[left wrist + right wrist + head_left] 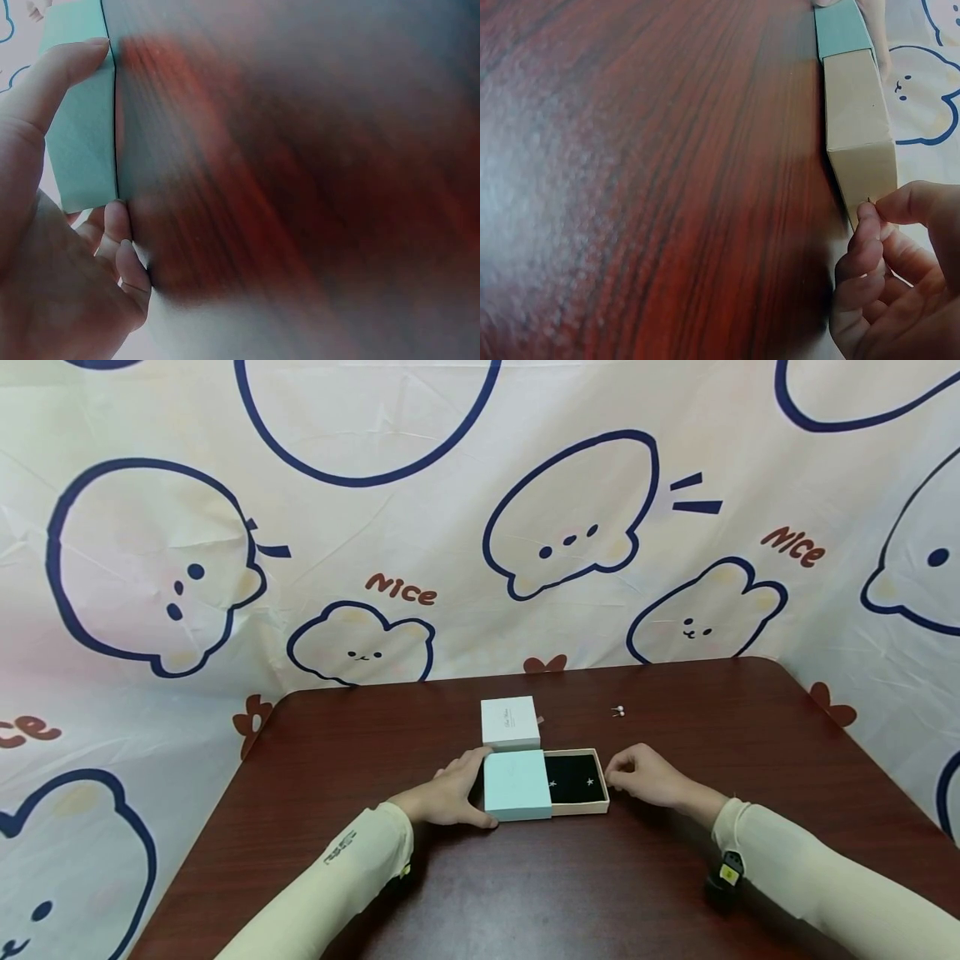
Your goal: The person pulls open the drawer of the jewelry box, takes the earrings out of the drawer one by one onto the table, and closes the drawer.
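The blue box [517, 783] is gripped by the left hand [448, 796], its drawer [857, 101] pinched at the end by the right hand [651, 775]; sliding seems the step, steady guidance needed

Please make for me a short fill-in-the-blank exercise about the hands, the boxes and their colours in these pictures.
1. The light-blue cover is held by the ____ hand.
2. The right hand is at the outer end of the tray, whose lining is coloured ____.
3. The number of star-like pieces visible on this lining is ____.
4. The colour of the box just beyond the cover is ____.

Missing words: left; black; two; white.
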`<state>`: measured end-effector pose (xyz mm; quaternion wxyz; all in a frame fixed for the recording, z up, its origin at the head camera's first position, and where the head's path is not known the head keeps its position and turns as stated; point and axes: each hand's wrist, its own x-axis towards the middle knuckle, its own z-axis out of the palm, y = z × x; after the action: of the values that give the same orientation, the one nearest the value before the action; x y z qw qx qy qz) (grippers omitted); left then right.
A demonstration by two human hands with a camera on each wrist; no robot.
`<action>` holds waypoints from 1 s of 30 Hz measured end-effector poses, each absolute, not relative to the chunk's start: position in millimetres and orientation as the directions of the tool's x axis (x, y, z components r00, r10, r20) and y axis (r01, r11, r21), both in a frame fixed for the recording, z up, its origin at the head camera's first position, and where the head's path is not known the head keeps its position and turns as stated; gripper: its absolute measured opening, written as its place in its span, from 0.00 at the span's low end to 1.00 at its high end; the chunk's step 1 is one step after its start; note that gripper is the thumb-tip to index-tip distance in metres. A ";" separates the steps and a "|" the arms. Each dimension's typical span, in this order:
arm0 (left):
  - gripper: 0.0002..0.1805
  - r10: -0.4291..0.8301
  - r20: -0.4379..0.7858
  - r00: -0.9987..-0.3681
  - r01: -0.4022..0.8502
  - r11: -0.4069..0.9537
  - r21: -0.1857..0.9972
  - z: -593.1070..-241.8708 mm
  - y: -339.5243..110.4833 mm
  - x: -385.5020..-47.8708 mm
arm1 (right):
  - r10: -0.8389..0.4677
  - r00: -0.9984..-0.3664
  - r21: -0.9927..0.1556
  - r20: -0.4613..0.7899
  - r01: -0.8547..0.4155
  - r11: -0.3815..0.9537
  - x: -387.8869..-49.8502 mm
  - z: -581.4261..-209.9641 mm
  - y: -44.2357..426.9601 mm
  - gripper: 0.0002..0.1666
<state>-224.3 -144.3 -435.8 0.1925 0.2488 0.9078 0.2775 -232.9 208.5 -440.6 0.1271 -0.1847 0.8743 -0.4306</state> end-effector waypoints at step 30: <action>0.62 0.557 -0.210 -0.804 0.342 0.721 0.603 -435.8 -144.2 -224.2 | -0.419 -0.906 -0.789 -0.060 -0.214 0.576 -231.4 -439.1 215.3 0.09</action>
<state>-224.2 -144.2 -435.8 0.1920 0.2476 0.9075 0.2796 -231.4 215.3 -439.1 0.1210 -0.1799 0.8795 -0.4235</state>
